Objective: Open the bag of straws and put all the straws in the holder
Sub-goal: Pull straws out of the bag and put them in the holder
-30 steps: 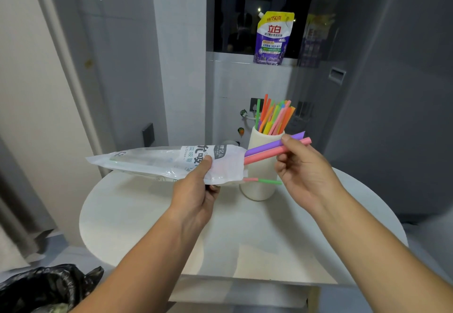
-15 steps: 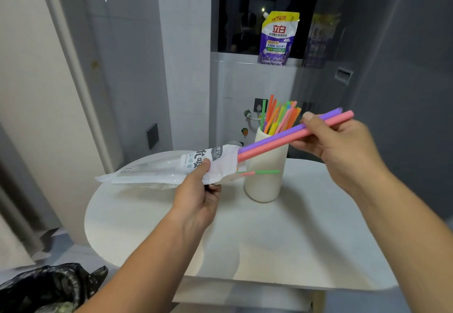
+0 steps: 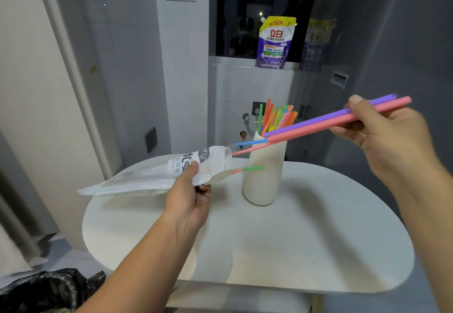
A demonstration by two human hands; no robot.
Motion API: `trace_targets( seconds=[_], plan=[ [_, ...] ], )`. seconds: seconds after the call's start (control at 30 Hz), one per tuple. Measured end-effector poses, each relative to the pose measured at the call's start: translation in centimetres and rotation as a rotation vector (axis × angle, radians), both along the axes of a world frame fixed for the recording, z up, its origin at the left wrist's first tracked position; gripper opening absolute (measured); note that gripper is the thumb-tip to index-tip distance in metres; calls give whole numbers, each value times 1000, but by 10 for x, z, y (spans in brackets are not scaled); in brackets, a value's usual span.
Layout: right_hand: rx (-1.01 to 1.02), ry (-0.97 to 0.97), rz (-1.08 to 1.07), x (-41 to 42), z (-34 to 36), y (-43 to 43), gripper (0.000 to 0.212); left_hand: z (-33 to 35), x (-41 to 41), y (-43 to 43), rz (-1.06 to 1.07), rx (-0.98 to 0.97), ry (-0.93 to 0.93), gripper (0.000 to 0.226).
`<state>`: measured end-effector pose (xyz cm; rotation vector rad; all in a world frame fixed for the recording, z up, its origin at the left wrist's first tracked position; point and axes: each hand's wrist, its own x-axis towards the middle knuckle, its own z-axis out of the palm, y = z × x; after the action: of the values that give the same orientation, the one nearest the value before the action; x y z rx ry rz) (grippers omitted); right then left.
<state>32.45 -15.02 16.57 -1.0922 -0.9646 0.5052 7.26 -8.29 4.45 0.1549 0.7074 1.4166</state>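
White, round-ended table (image 3: 282, 251) fills the lower half of your view, set against grey glossy wall panels and a dark window recess. Your left hand (image 3: 188, 197) is closed on the bag of straws (image 3: 157, 175), thumb on the printed face, fingers curled beneath; the bag is lifted off the tabletop, tilted, its open mouth pointing right toward the holder (image 3: 264, 173). From that mouth protrude a blue straw (image 3: 250, 142), a thin pink straw (image 3: 247, 150) and a pink-and-green straw (image 3: 245, 169). Your right hand (image 3: 389, 138) pinches two straws near their far ends: a purple straw (image 3: 308, 123) and a pink straw (image 3: 318, 129), lying side by side and slanting down to the left, their lower ends in front of the holder's rim and clear of the bag. The holder, a cream upright cylinder, stands on the table just right of the bag's mouth and carries a bundle of coloured straws (image 3: 277, 116) in orange, green, yellow and pink. Behind it, a purple and yellow pouch (image 3: 274, 43) stands on the white ledge (image 3: 232, 61) below the window. A dark wall switch (image 3: 150, 139) sits on the left panel. A black rubbish bag (image 3: 46, 290) occupies the lower left corner, on the floor beside the table.
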Motion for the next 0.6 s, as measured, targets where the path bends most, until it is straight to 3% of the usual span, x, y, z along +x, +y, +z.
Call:
trace_targets(
  seconds=[0.6],
  plan=[
    [174, -372, -154, 4, 34, -17, 10, 0, 3, -3, -24, 12, 46, 12]
  ],
)
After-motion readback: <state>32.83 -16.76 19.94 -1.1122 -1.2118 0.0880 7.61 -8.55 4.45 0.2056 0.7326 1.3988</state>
